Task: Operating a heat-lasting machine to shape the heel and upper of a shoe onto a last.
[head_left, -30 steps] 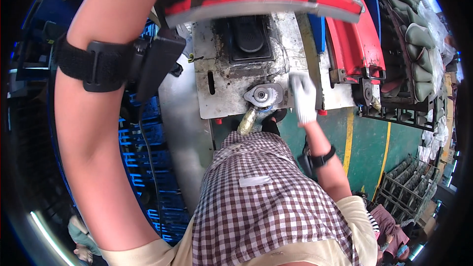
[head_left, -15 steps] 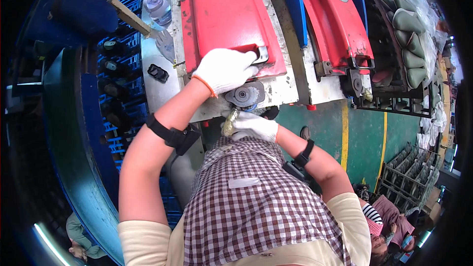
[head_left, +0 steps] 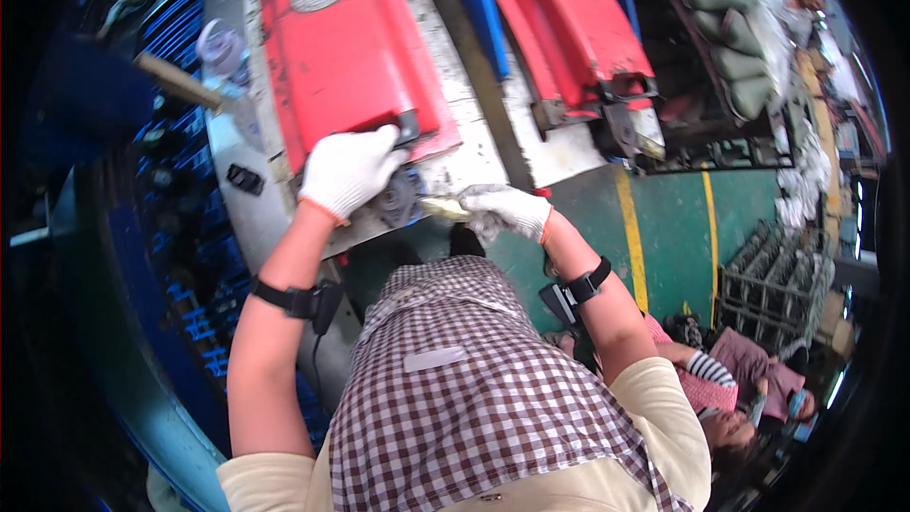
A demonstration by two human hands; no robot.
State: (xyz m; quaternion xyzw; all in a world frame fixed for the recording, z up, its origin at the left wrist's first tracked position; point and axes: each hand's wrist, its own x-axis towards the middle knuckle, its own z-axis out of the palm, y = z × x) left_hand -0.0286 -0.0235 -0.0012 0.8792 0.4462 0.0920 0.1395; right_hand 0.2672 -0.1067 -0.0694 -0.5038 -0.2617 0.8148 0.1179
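Note:
My left hand (head_left: 353,171), in a white knit glove with an orange cuff, is closed at the front edge of a red machine cover (head_left: 346,57). Its fingers are around the dark handle (head_left: 408,127) there. Below that hand sits a round grey hub (head_left: 398,195), partly covered by the glove. From the hub a lever wrapped in yellowish film (head_left: 444,207) points to the right. My right hand (head_left: 507,210), also gloved and with greyish fingertips, closes on the lever's outer end. Some blur softens both hands.
A second red machine (head_left: 578,28) stands to the right, between blue panels (head_left: 479,9). Beyond it a rack holds several grey-green boots (head_left: 739,66). On the left metal table lie a small black object (head_left: 245,179) and a clear bottle (head_left: 223,49). Other people (head_left: 711,379) are at lower right.
The wrapped lever has swung from pointing toward me to pointing right, my right hand moving with it. My left hand stays at the cover's handle. The whole view has shifted and tilted.

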